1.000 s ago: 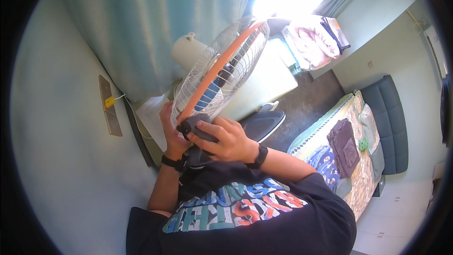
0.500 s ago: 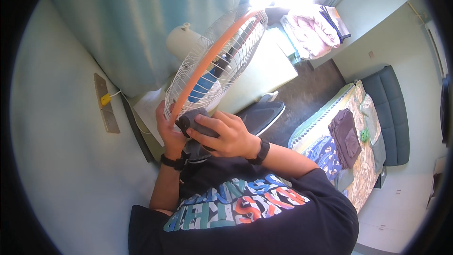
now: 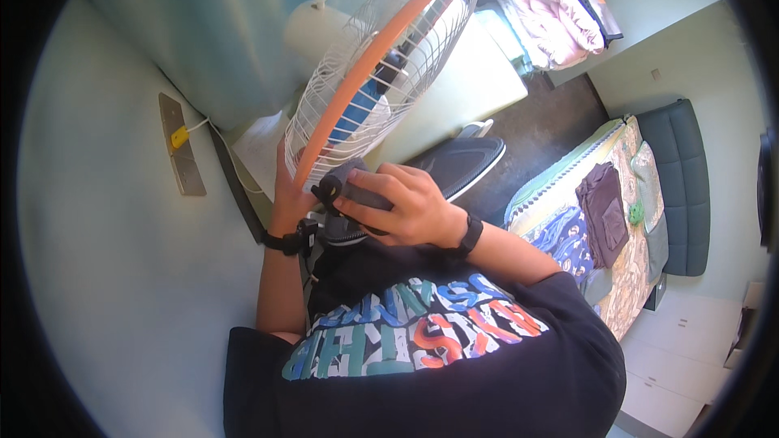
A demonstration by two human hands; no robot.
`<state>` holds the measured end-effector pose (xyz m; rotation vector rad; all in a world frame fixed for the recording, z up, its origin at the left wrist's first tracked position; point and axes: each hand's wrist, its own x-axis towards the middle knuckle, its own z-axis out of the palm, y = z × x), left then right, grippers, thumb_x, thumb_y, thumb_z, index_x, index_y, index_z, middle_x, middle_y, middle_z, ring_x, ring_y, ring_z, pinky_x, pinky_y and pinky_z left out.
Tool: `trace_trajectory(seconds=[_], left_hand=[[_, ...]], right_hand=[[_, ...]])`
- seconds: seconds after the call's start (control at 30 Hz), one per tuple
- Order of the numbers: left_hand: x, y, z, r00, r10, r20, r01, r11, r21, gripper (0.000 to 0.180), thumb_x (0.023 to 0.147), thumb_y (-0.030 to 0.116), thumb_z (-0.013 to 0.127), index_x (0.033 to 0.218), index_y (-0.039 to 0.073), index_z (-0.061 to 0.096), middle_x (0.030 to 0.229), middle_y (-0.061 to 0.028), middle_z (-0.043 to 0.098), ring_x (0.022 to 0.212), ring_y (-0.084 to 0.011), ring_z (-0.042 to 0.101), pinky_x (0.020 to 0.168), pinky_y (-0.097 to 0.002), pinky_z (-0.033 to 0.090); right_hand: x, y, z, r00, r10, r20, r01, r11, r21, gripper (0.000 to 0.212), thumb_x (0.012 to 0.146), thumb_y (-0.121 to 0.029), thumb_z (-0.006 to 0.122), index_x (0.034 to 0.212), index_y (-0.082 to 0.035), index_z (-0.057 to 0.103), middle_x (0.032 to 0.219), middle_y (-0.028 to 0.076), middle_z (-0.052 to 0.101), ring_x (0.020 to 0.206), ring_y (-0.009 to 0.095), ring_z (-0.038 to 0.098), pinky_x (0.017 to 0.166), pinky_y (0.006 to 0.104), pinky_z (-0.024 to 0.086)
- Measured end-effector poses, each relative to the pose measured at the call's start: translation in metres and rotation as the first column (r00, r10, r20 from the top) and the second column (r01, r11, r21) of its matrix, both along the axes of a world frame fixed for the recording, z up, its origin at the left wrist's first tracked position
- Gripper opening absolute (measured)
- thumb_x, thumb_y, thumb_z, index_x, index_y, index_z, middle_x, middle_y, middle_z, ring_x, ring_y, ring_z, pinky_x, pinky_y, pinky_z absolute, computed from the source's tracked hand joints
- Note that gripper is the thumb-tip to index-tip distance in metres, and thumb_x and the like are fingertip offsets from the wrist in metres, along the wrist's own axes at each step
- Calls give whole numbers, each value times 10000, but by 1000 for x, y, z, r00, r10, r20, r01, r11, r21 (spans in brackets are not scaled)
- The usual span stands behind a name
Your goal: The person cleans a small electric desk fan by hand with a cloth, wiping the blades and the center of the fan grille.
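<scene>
Bedroom, right hand (image 3: pixel 410 207) fingers curled around fan (image 3: pixel 377 73) motor housing (image 3: pixel 357 191)

Looks like a bedroom in someone's home: bed (image 3: pixel 617 219) with a patterned sheet and padded headboard (image 3: pixel 686 186), clothes piled on a shelf (image 3: pixel 560 8), teal curtain (image 3: pixel 243 24), wall socket (image 3: pixel 180 146).

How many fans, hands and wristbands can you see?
Fan: 1
Hands: 2, left hand and right hand
Wristbands: 2, left wristband and right wristband
Total: 5
</scene>
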<state>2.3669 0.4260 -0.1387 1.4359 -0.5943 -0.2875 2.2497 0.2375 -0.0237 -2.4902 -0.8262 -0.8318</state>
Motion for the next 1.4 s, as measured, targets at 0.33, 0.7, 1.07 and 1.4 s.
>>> trace_trajectory(seconds=[0.33,0.7,1.07,1.4], left_hand=[[-6,-7,-12,995,-93,-36,93,996,12,1118,638,6,889,1528,29,214,1382,-150,515,1224,-270,576,1036,-382,479],[-1,8,22,965,-249,-82,259,955,144,1146,624,-33,880,1548,46,207,1515,-131,390,1357,-265,485,1113,-393,421],[19,40,9,950,129,-283,14,892,453,379,893,-28,610,1268,8,574,1026,-94,707,892,-152,655,792,-281,515],[5,5,-10,935,117,-335,-26,964,265,371,885,-27,614,1252,4,561,1059,-93,686,906,-164,661,778,-291,541]], right_hand=[[-21,-14,-21,985,-11,-172,16,999,28,497,673,-182,744,1163,-117,687,1228,125,598,835,218,637,689,322,543],[-31,-23,-26,977,-63,-202,92,986,136,459,672,-144,732,1127,-88,701,1186,141,636,877,271,679,731,346,563],[-30,-25,-29,983,-53,-174,97,963,251,395,702,-83,709,1092,-19,696,1125,201,649,849,317,688,704,352,568],[-38,-27,-38,981,-77,-176,134,930,342,411,701,-74,714,1107,-10,686,1127,185,666,842,309,693,713,346,576]])
